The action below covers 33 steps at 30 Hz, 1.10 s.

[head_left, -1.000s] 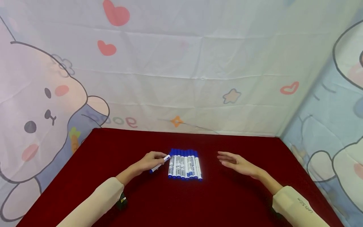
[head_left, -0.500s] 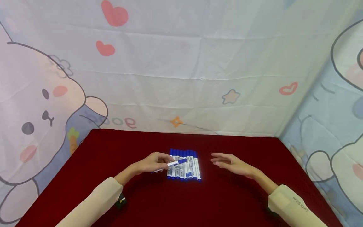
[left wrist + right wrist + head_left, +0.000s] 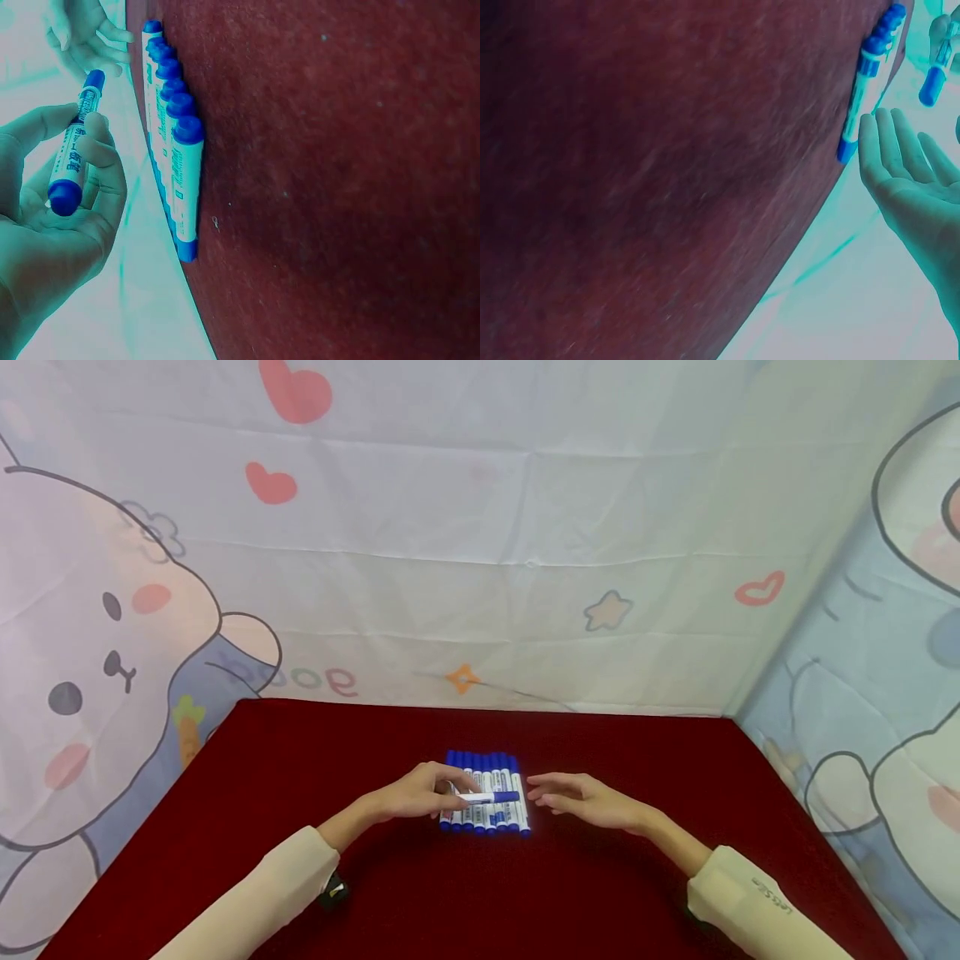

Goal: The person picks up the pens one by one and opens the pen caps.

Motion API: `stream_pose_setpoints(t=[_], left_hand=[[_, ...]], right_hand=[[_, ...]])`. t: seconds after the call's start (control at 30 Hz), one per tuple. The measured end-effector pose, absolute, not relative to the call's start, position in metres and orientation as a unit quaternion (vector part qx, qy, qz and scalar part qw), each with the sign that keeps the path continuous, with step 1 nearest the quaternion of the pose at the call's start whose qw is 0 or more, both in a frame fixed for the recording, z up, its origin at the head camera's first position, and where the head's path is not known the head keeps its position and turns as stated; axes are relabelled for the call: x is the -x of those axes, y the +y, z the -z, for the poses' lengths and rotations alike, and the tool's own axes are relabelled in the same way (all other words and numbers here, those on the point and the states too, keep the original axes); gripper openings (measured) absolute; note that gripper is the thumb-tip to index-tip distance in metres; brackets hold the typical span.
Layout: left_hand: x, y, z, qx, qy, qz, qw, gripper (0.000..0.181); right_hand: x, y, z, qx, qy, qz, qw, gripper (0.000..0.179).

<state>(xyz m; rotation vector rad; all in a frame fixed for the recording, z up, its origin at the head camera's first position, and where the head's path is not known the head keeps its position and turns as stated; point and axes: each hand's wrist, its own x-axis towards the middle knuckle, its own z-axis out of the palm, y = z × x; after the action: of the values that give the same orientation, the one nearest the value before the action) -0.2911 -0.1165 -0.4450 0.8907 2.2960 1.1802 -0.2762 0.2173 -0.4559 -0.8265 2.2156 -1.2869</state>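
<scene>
The left hand (image 3: 423, 792) pinches a marker (image 3: 487, 797) in its fingers, now over the row of markers (image 3: 482, 762) on the bench (image 3: 480, 893), not left of it. The right hand (image 3: 592, 799), fingers loosely extended and empty, has come nearer.

A: Held marker (image 3: 486, 797)?
B: White barrel, dark print, blue at both ends, cap on. Pinched in the left grip (image 3: 423, 790), raised above the others, roughly crosswise, cap toward the person's right.
A: And the marker row (image 3: 498, 817)?
B: Same look (blue caps on, too), lying side by side on the red-covered desk (image 3: 615, 885), near-parallel, caps at the far end.
</scene>
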Motion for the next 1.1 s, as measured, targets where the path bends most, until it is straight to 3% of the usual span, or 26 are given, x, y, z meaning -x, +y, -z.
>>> stream_pose_setpoints(t=[0.83,1.1], left_hand=[[0.285,-0.104,0.445,-0.379,0.821,-0.399,0.148,0.023],[0.282,-0.097,0.444,-0.374,0.808,-0.421,0.173,0.024]], right_hand=[[0.275,0.189,0.461,0.330,0.798,0.444,0.239,0.043],[0.274,0.185,0.463,0.350,0.787,0.451,0.235,0.041]])
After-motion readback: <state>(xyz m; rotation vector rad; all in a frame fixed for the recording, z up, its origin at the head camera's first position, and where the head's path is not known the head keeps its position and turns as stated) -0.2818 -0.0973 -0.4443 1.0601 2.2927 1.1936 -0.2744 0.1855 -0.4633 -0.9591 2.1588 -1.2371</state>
